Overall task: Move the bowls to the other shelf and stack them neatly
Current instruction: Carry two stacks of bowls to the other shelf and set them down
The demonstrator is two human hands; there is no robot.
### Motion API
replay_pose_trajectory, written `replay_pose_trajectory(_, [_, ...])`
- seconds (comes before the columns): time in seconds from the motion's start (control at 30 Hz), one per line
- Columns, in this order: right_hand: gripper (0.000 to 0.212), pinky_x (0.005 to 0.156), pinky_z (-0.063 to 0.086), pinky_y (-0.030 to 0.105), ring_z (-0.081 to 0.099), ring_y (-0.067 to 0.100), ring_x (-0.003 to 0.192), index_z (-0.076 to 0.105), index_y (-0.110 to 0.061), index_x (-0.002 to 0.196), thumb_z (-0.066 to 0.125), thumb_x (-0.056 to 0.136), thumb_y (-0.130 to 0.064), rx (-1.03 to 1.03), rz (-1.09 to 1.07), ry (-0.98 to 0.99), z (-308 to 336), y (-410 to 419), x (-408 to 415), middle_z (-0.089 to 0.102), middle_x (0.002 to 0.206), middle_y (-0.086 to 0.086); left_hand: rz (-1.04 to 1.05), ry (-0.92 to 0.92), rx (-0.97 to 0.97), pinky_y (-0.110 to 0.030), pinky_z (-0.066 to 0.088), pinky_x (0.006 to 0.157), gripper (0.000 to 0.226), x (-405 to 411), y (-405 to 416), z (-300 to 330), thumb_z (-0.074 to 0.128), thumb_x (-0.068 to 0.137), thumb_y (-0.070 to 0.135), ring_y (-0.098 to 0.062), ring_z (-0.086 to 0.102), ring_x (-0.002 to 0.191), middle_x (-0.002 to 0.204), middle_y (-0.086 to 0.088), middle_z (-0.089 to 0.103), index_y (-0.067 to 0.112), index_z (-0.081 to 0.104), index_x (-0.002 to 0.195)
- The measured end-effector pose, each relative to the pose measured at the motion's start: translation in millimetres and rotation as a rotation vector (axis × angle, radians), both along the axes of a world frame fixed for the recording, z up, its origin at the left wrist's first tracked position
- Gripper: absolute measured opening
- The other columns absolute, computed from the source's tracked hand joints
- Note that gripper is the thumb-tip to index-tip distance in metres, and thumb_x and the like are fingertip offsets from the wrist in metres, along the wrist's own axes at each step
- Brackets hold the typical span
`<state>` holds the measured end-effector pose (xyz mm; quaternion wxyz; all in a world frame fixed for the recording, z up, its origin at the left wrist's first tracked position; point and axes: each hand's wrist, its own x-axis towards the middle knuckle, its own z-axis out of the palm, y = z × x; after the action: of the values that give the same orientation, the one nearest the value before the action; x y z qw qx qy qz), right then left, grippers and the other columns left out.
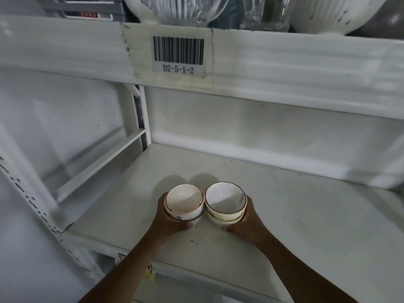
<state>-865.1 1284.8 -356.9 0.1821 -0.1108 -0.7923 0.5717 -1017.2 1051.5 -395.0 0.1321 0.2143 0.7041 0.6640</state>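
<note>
shelf (295, 215): bare white board to the right and behind, front edge near the wrists | left bowl stack (184, 203) and right bowl stack (226, 202): rims touching, near the shelf's front-left | left hand (172, 219) grasps left stack | right hand (242, 226) grasps right stack

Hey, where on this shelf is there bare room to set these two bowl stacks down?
The shelf board is bare right of the right stack, behind both stacks to the back wall, and left of the left stack to the upright post. The stacks press together. The upper shelf is crowded with glassware.
</note>
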Motion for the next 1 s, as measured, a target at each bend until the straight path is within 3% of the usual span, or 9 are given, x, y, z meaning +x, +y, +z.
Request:
replay_pose_trajectory(0.1, [0.107,0.088,0.042,0.002,0.054,-0.020,0.108,0.043,-0.030,0.126,0.095,0.040,0.007,-0.040,0.011,-0.031,4.8,-2.7,9.5,0.061,0.122,-0.027,-0.030,-0.013,-0.029,-0.031,0.052,0.091,0.115,1.2,2.9,3.0,0.098,0.031,0.023,-0.033,0.060,0.114,0.126,-0.018,0.060,0.002,0.043,0.130])
replay_pose_trajectory(0.17, [0.104,0.086,0.040,-0.002,0.051,-0.025,0.107,0.042,-0.029,0.123,0.096,0.040,-0.001,-0.072,-0.008,-0.047,7.3,-5.6,12.3,0.056,0.124,-0.023,-0.042,-0.018,-0.028,-0.031,0.051,0.093,0.124,3.0,3.4,5.7,0.098,0.027,0.039,-0.028,0.059,0.115,0.128,-0.017,0.058,0.003,0.041,0.131])
replay_pose_trajectory(0.27, [0.100,0.092,0.046,0.010,0.059,-0.011,0.110,0.049,-0.024,0.125,0.093,0.044,0.015,-0.014,-0.031,-0.066,4.8,3.0,5.7,0.066,0.120,-0.022,-0.037,-0.007,-0.074,-0.026,0.051,0.091,0.120,3.7,7.4,13.4,0.095,0.025,0.033,-0.014,0.062,0.111,0.125,-0.014,0.059,0.005,0.041,0.128])
replay_pose_trajectory(0.4, [0.108,0.098,0.052,0.039,0.063,0.025,0.117,0.055,-0.014,0.134,0.102,0.037,-0.007,0.018,-0.084,-0.110,3.7,6.5,0.7,0.068,0.126,0.006,-0.033,-0.020,-0.135,-0.018,0.049,0.085,0.125,1.8,12.9,27.2,0.093,0.015,0.038,-0.015,0.058,0.106,0.119,-0.004,0.056,0.007,0.038,0.123])
replay_pose_trajectory(0.57, [0.095,0.087,0.054,0.020,0.066,0.000,0.103,0.059,-0.023,0.120,0.097,0.036,-0.002,0.014,-0.190,-0.174,9.5,-2.9,4.2,0.073,0.109,-0.007,0.019,-0.033,-0.232,-0.049,0.049,0.096,0.128,-15.0,13.4,9.0,0.092,0.014,0.054,-0.028,0.058,0.113,0.124,-0.013,0.055,0.010,0.039,0.122])
replay_pose_trajectory(0.7, [0.122,0.088,0.058,0.047,0.068,0.019,0.107,0.055,-0.021,0.125,0.099,0.016,-0.052,-0.069,-0.200,-0.271,-16.3,7.5,-2.7,0.070,0.117,-0.002,0.046,-0.061,-0.316,-0.036,0.047,0.089,0.112,1.7,11.0,40.5,0.081,0.018,0.045,-0.023,0.055,0.108,0.117,-0.005,0.050,0.017,0.034,0.115])
replay_pose_trajectory(0.8, [0.128,0.088,0.058,0.051,0.067,0.026,0.109,0.055,-0.016,0.124,0.096,0.011,-0.059,-0.079,-0.177,-0.289,-29.0,15.1,-5.4,0.067,0.119,0.005,-0.008,-0.067,-0.363,-0.026,0.039,0.085,0.110,8.5,5.3,55.2,0.078,0.019,0.044,-0.020,0.052,0.107,0.116,-0.004,0.049,0.017,0.033,0.115])
replay_pose_trajectory(0.93, [0.106,0.096,0.052,0.042,0.056,0.023,0.118,0.048,-0.020,0.130,0.099,0.038,-0.031,-0.066,-0.229,-0.357,45.5,-17.5,15.4,0.055,0.124,-0.003,-0.078,0.000,-0.594,-0.032,0.046,0.090,0.107,8.8,-11.2,77.0,0.076,0.025,0.057,-0.026,0.055,0.114,0.119,-0.005,0.057,0.017,0.043,0.118])
replay_pose_trajectory(1.0, [0.110,0.105,0.041,0.042,0.044,0.029,0.131,0.034,-0.016,0.148,0.086,0.058,-0.051,-0.002,-0.289,-0.494,63.2,-24.0,20.6,0.043,0.139,0.008,-0.070,0.110,-0.779,-0.037,0.043,0.100,0.109,9.8,-19.3,89.8,0.069,0.040,0.070,-0.029,0.048,0.125,0.133,-0.009,0.053,0.014,0.042,0.130])
